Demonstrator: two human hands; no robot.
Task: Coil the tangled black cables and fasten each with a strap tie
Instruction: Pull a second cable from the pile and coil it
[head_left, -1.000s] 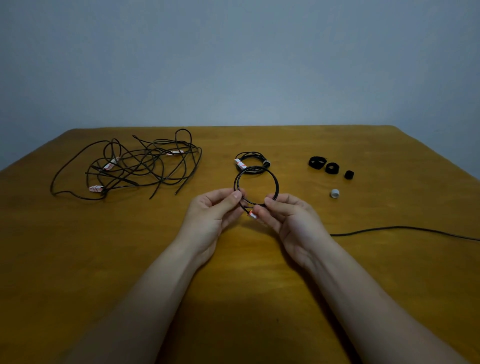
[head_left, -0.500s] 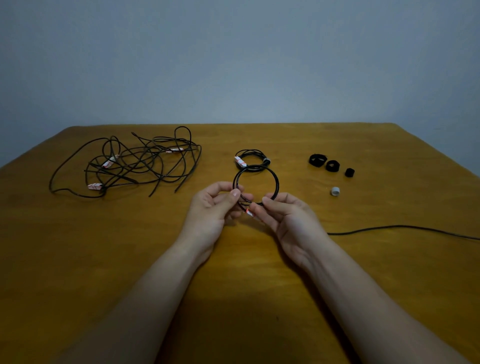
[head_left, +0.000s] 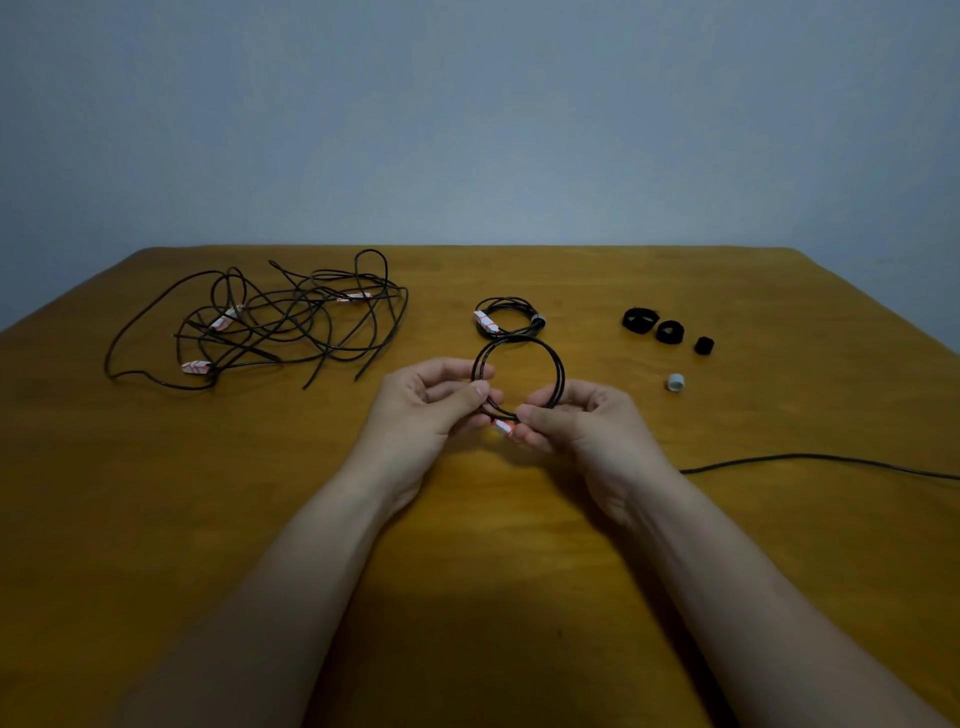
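Black round cable coil is rising out of both grips over the brown wooden worktop, with its lower arc sitting between the hands. Left hand is pinching the loop's left side between thumb and fingers. Right hand is pinching the lower right, beside a white-and-red tag. Loose black cable tail is trailing rightward. Tangled black cables are lying well apart, far left.

A black cable loop stands upright mid-table — tied coil just behind, tangled cables left, strap ties right.
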